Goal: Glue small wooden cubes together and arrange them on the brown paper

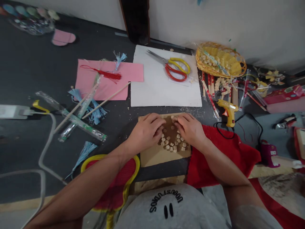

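My left hand (148, 129) is over the left side of a brown cardboard piece (152, 158), its fingers curled and the thumb drawn in. What its fingertips hold, if anything, is hidden. Across from it, my right hand (191, 129) pinches a small pale wooden piece (173, 119) between thumb and fingers near the cardboard's far edge. Between and below both hands lie several more small notched wooden pieces (171, 147), loosely scattered on the cardboard. A red cloth (221, 151) lies beneath my right forearm.
Beyond the cardboard lies a white board (152, 92) with scissors (177, 68) on it. At right are a wicker basket (234, 65), a yellow glue gun (229, 111) and its cord. At left are pink paper (133, 71), wooden sticks (106, 100), blue tassels (87, 151) and a white cable (47, 143).
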### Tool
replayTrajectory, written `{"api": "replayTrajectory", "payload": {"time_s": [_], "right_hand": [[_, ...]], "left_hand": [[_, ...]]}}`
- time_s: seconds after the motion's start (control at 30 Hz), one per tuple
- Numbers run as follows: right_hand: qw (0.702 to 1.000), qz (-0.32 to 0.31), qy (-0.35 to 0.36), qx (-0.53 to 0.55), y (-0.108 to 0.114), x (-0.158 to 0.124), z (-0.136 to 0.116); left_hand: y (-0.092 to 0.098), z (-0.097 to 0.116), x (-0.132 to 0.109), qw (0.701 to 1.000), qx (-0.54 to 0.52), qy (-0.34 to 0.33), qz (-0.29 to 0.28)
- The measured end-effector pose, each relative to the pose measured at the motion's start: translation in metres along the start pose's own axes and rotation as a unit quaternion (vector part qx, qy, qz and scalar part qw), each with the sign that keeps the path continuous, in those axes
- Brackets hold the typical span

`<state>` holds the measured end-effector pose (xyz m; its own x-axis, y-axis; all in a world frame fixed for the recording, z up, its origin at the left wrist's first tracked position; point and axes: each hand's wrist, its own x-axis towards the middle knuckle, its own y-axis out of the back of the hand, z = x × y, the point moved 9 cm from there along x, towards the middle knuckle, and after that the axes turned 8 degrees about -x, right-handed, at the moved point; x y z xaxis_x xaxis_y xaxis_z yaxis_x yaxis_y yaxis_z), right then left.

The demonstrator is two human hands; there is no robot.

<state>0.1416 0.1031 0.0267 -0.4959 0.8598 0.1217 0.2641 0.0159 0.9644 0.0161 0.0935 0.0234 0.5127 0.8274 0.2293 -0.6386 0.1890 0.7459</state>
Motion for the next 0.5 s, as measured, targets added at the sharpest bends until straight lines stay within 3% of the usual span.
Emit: {"api": "replayTrajectory", "payload": {"time_s": [0.3, 0.5], "right_hand": [[0.997, -0.036, 0.049, -0.045, 0.001, -0.004, -0.016], [0.998, -0.007, 0.055, -0.013, 0.000, -0.001, -0.019]], "left_hand": [[-0.006, 0.005, 0.000, 1.000, 0.017, 0.000, -0.026], [-0.007, 0.004, 0.001, 0.999, 0.026, 0.011, -0.022]]}}
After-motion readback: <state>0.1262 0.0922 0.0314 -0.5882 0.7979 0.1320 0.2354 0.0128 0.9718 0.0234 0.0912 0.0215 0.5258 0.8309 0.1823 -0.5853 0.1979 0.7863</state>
